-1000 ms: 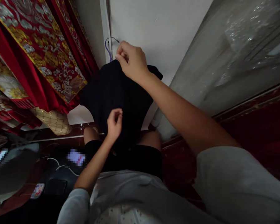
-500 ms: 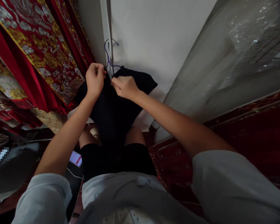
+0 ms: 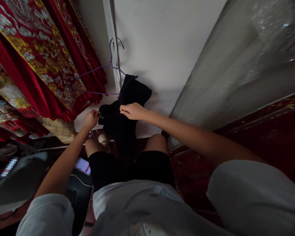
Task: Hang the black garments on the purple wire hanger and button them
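Note:
A purple wire hanger (image 3: 111, 64) hooks onto a strip on the wall. Its left arm is bare, while a black garment (image 3: 132, 90) hangs from its right side and droops toward my knees. My right hand (image 3: 133, 111) pinches the front edge of the garment below the hanger. Lower and to the left, my left hand (image 3: 91, 118) is closed on the garment's left edge, which is bunched near the fingers.
Red embroidered cloths (image 3: 51, 65) hang at the left. Plastic sheeting (image 3: 226, 65) covers something at the right. A lit phone (image 3: 84, 166) lies beside my left thigh, with a white cable near it. A cream clog (image 3: 103, 139) shows below.
The garment has come off the hanger's left arm, which is now exposed. Both hands have moved down, the left one farther, pulling the garment's left part lower.

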The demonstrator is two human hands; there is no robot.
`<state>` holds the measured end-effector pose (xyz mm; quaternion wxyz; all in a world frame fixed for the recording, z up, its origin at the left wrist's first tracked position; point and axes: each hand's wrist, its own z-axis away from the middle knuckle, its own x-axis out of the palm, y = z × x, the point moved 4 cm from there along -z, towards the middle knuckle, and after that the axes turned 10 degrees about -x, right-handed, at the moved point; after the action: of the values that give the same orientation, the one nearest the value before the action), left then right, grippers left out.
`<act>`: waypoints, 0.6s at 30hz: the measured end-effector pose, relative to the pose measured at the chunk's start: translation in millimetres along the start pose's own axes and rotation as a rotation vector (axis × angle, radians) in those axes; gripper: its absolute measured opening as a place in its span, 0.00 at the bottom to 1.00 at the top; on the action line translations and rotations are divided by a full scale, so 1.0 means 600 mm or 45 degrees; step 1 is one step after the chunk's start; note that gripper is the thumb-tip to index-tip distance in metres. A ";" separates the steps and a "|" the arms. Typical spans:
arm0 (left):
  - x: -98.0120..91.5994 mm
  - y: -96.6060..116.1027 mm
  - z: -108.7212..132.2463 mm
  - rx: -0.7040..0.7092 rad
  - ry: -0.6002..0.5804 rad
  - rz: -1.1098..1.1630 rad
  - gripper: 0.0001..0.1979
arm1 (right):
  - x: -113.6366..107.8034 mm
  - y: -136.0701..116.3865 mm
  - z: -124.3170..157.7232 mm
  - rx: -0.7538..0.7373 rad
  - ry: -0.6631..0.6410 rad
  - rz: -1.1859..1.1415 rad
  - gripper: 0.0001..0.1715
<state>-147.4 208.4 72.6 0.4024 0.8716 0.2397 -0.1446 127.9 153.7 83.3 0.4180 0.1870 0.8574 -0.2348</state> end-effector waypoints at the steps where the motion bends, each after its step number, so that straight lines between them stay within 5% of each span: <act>1: 0.012 0.016 0.003 -0.002 0.000 0.021 0.20 | 0.001 0.007 0.002 0.074 0.021 -0.142 0.03; 5: 0.044 0.125 -0.017 0.017 0.044 0.191 0.23 | 0.008 0.016 -0.010 0.319 0.130 -0.806 0.29; 7: 0.054 0.189 -0.031 0.053 0.022 0.362 0.23 | 0.006 -0.002 -0.027 0.308 0.159 -1.011 0.34; 10: 0.059 0.250 -0.043 0.120 0.042 0.476 0.22 | -0.016 -0.039 -0.051 0.271 0.225 -1.094 0.15; 12: 0.065 0.254 -0.039 0.122 -0.047 0.524 0.25 | -0.041 -0.055 -0.059 0.303 0.263 -0.970 0.04; 15: 0.087 0.211 0.000 -0.055 -0.546 0.492 0.31 | -0.086 -0.053 -0.064 0.249 0.277 -0.529 0.07; 18: 0.092 0.155 0.071 -0.179 -1.134 0.103 0.23 | -0.111 -0.013 -0.070 0.168 0.387 -0.139 0.04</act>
<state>-53.5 140.3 79.8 0.5298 0.7036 0.0182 -0.4732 136.4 162.5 161.5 0.2569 0.2004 0.9024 -0.2819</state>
